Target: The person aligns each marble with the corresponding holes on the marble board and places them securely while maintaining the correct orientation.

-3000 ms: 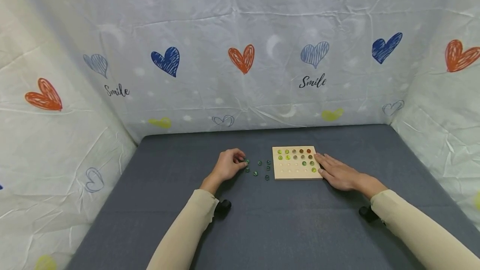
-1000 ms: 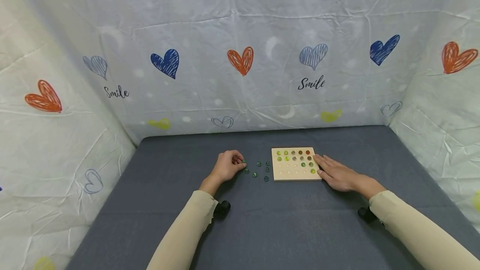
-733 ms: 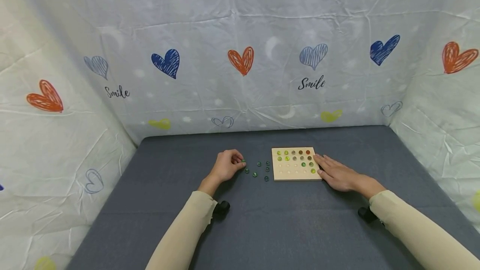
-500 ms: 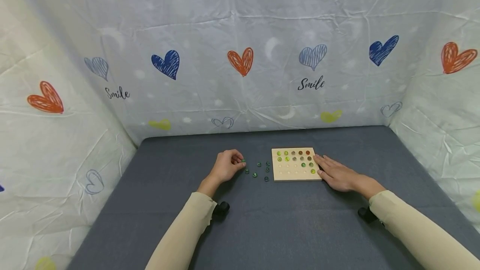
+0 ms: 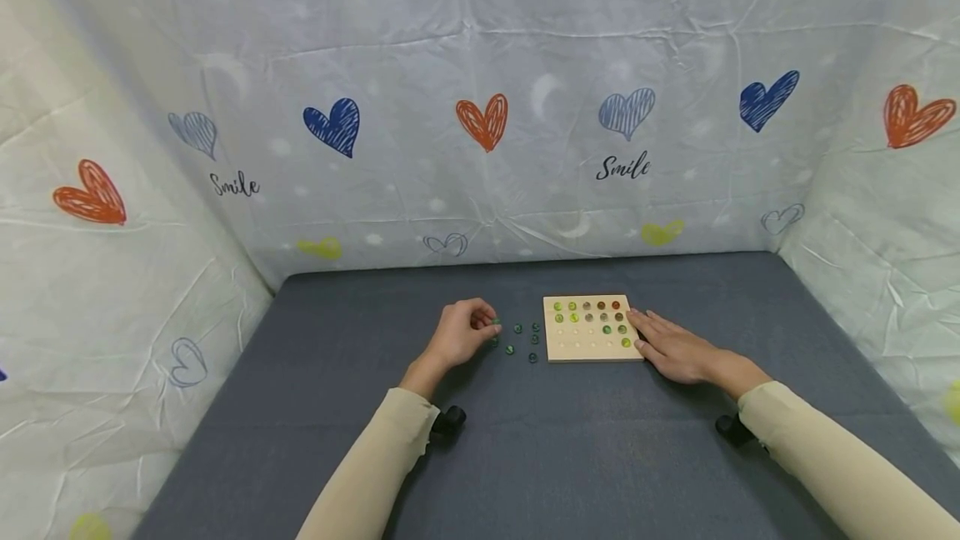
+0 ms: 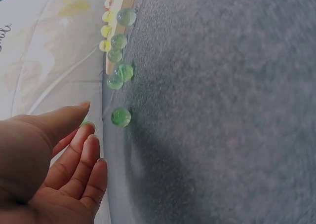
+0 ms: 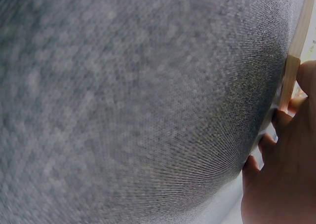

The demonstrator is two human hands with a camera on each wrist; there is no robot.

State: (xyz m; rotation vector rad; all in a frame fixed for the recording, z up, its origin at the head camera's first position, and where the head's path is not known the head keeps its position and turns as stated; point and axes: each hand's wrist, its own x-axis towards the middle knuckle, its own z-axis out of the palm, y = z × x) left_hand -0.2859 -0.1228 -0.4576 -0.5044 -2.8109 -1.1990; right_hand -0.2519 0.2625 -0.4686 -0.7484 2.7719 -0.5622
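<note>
My left hand [image 5: 461, 333] pinches a green glass marble [image 6: 87, 123] between thumb and fingertips, mostly covered by them in the left wrist view. Just under the hand lies another green marble [image 6: 121, 117] on the cloth. My right hand [image 5: 677, 348] lies flat with its fingers straight, touching the right edge of a pale wooden board [image 5: 577, 352]. In the board's dimples sit yellow-green marbles [image 5: 558, 307], a red marble [image 5: 616, 305], and several brownish and green ones. The board's front-left dimples hold nothing.
Several loose green marbles [image 5: 518, 328] lie between the left hand and the board. A dark grey cloth [image 5: 585, 457] covers the table. Behind it hangs a white curtain [image 5: 405, 190] printed with hearts.
My left hand has shifted slightly right, toward the loose marbles, carrying the pinched marble. The right hand and the board stay put.
</note>
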